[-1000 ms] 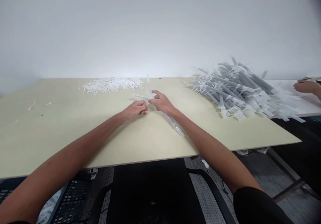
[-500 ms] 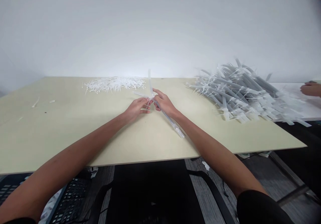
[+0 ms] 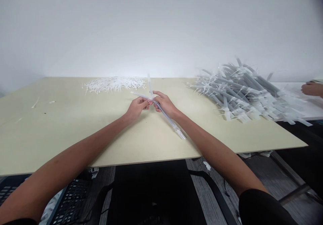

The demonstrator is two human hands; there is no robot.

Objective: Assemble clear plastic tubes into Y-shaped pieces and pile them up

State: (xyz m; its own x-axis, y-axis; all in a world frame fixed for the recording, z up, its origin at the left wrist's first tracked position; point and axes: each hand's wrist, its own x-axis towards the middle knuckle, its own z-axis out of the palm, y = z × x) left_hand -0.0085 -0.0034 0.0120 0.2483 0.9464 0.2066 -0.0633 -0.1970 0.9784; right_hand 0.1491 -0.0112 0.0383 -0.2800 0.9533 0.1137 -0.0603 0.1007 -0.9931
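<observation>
My right hand (image 3: 163,104) is closed around a clear, greyish plastic tube (image 3: 168,118), which slants down to the right beneath my wrist. From the join near my fingertips, a flat translucent strip (image 3: 149,83) stands up and a thinner arm (image 3: 138,94) reaches left. My left hand (image 3: 137,108) pinches at this join, its fingertips on what looks like a thin white cable tie mostly hidden in the fingers. Both hands are above the table, close together. Behind my left hand lies a pile of small white cable ties (image 3: 114,84).
A large heap of grey tubes with translucent ends (image 3: 234,90) covers the table's right side. A few loose white strips (image 3: 35,102) lie at the left. Another person's hand (image 3: 313,88) is at the far right. Below the table edge stands a dark plastic crate (image 3: 73,198).
My left fingers have closed in at the join, where a thin white tail hung below them before. The upright strip and the left-pointing arm have shifted slightly left.
</observation>
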